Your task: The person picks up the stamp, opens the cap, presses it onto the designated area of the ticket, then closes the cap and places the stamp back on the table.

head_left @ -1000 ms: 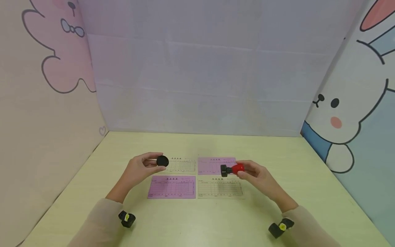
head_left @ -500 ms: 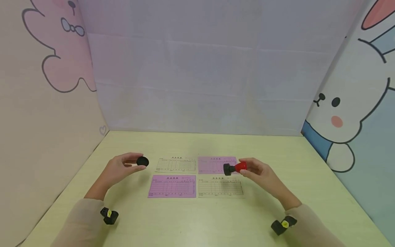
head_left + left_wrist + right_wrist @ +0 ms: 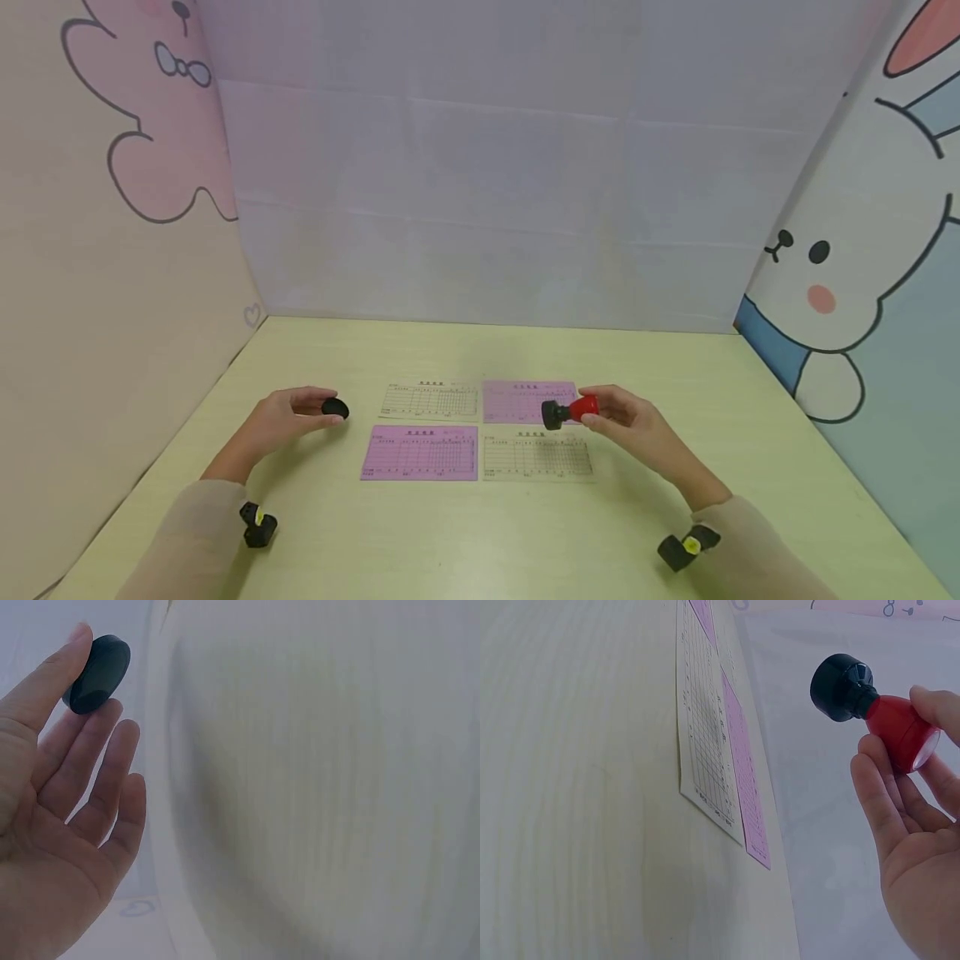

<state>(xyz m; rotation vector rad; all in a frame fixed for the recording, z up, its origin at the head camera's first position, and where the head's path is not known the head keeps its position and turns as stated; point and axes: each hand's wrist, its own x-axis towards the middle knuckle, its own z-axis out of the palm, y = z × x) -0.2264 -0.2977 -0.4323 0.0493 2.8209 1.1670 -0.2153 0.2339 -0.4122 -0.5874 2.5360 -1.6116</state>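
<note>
My left hand pinches a round black cap by its rim between thumb and fingers, left of the papers. In the left wrist view the cap shows its hollow side. Over the right-hand papers my right hand holds a stamp by its red handle, lying sideways, its black head pointing left. The right wrist view shows the stamp gripped between thumb and fingers, clear of the table.
Two purple forms and two cream forms lie in a two-by-two block on the pale table. A white cloth wall stands behind. Side walls carry cartoon drawings. Each wrist wears a small black camera.
The left hand has moved left, away from the cream form, and lowered with the cap, which is now tilted. The right hand, still holding the stamp, has shifted only slightly right.
</note>
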